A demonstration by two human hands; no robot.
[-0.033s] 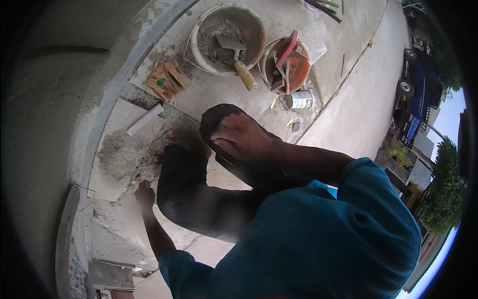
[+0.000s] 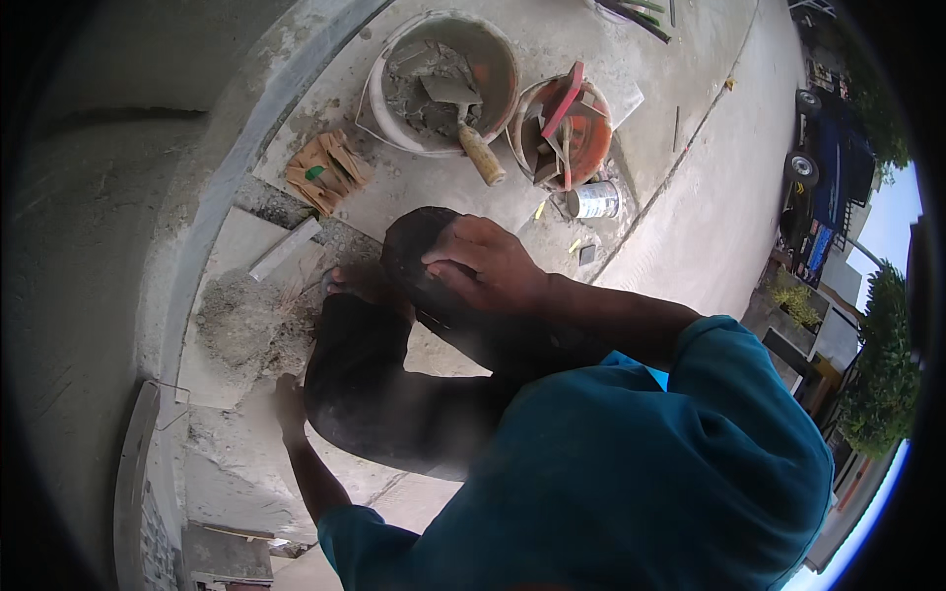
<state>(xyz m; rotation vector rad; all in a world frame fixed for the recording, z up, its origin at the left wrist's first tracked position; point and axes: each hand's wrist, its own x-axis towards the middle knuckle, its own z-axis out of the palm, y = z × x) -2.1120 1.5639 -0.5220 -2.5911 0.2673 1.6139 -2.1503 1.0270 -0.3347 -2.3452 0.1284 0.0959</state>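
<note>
My right hand (image 2: 488, 264) rests on my raised right knee, over dark trousers (image 2: 409, 433). Its fingers are curled in, and nothing shows in them. Low on the left, my left hand (image 2: 289, 404) is beside my left knee, close to a heap of grey rubble and mortar crumbs (image 2: 236, 320). Its fingers are small and partly hidden, so what they hold, if anything, cannot be made out. Beyond the rubble lies a pale flat strip (image 2: 284, 248). My bare foot (image 2: 350, 283) is at the edge of the heap.
Ahead stands a bucket (image 2: 372, 94) of grey mortar with a wooden-handled trowel (image 2: 480, 156) in it. Right of it are an orange tool bucket (image 2: 589, 146) and a tin (image 2: 595, 200). Torn brown paper (image 2: 330, 172) lies near the low wall (image 2: 212, 197) at left.
My left hand has shifted slightly nearer my body, against the side of my left knee. My right hand stays on the right knee. The view has tilted a little.
</note>
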